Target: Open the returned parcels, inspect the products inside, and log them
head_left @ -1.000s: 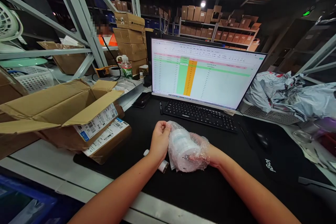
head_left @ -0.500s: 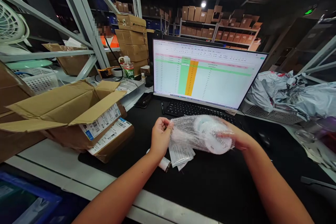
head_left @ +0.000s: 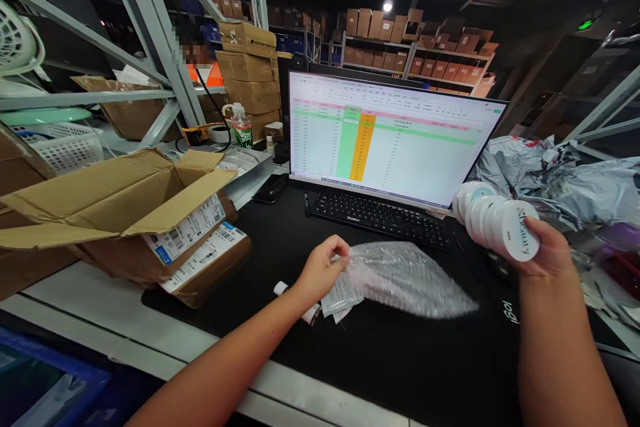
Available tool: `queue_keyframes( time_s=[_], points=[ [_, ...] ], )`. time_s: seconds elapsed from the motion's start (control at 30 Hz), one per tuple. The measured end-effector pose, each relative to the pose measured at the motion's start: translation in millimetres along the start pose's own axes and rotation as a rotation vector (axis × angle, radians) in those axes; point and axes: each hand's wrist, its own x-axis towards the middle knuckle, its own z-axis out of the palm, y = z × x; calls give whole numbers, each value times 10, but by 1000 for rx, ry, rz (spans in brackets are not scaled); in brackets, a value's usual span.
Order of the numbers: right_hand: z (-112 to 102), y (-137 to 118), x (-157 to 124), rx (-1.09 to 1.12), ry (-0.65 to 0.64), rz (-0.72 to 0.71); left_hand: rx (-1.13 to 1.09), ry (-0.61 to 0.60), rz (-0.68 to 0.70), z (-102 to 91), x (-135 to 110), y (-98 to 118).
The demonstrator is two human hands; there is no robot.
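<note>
My right hand (head_left: 547, 250) grips a stack of white round jars (head_left: 493, 219), held on its side out to the right above the black mat. My left hand (head_left: 323, 268) pinches the open end of a clear bubble-wrap bag (head_left: 407, 278), which hangs limp and empty over the mat in front of the keyboard (head_left: 383, 217). Some printed paper slips (head_left: 340, 295) lie under the bag's mouth. A small white tube (head_left: 309, 312) lies beside my left wrist.
A monitor (head_left: 390, 137) showing a spreadsheet stands behind the keyboard. An open cardboard box (head_left: 120, 210) with labels sits at left on the bench. Grey plastic mailer bags (head_left: 555, 180) pile over a basket at right. A mouse (head_left: 495, 263) rests on the mat. Shelves of boxes fill the background.
My right hand has pulled the stack of jars out of the bubble-wrap bag and moved it right. The bag, still pinched by my left hand, has gone flat.
</note>
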Motion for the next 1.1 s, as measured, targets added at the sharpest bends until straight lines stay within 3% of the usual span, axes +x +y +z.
queue_keyframes(
  time_s=[0.1,0.2,0.27,0.33,0.4,0.5,0.67,0.83,1.1],
  points=[
    [183,-81,-90,131,-186,147,122,-168,73,125,-78,-37],
    [539,44,-134,160,-621,324,394,-257,142,173,-141,-131],
    [766,223,-130,111,-900,446,572,-271,110,149,-163,-193],
    [927,402,-115,49,-1034,531,682,-285,81,101,-168,-217],
    [1003,512,-102,-17,-1017,548,722,-279,97,57,-161,-192],
    [988,509,-96,-213,-882,496,696,-238,148,32,-147,-110],
    [923,356,-116,-496,-763,294,638,-218,203,48,-153,-48],
    [1013,336,-221,-748,-525,56,614,-193,229,39,-155,-43],
    [1080,290,-412,-829,-741,83,602,-199,236,44,-166,-16]
  ],
)
